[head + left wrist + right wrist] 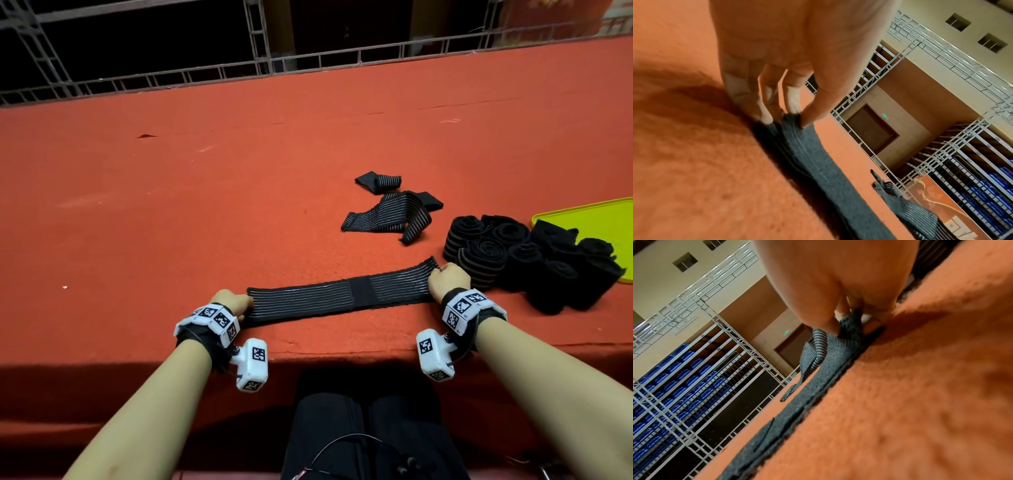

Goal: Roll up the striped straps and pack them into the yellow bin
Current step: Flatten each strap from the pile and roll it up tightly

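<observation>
A long black elastic strap with thin pale stripes point(342, 294) lies stretched flat on the red felt-covered table point(205, 205), near its front edge. The left hand point(233, 303) pinches one end and the right hand point(447, 279) pinches the other. Only the left wrist view shows the thumb point(813, 104) and fingertips point(764, 113) closing on the strap's bunched end; the right wrist view shows the other end curled up between thumb and fingers. Only the head view shows the flat yellow plastic bin point(589, 219) at the right edge, a cluster of rolled black straps point(513, 257) partly on it, their number unclear, and two loose striped straps point(387, 219) beyond.
</observation>
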